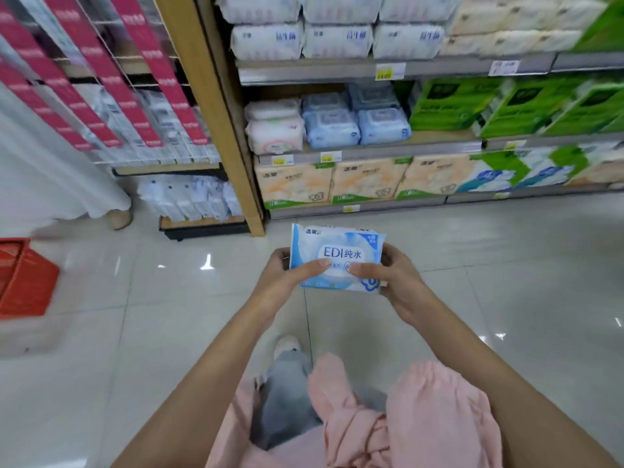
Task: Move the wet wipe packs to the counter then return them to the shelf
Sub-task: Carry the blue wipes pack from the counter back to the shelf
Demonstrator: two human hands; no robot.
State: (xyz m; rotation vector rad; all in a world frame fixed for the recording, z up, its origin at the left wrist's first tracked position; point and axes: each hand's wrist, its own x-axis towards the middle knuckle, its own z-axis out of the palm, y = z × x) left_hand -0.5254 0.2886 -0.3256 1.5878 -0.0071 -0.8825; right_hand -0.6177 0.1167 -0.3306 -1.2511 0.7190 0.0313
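A blue and white wet wipe pack (pixel 337 244) marked "EDI" is held flat in front of me, over the floor. My left hand (pixel 287 282) grips its left edge with the thumb on top. My right hand (pixel 388 278) grips its right edge, thumb also on the face. On the middle shelf (pixel 371 152) ahead sit more wipe packs: several pale blue ones (pixel 354 123) stacked two high and pink-white ones (pixel 273 133) to their left.
Tissue packs fill the top and bottom shelves; green packages (pixel 506 106) stand right of the wipes. A wooden post (pixel 216 113) ends the shelf unit. A red basket (pixel 23 278) sits on the tiled floor at left, near another person's foot (pixel 118 217).
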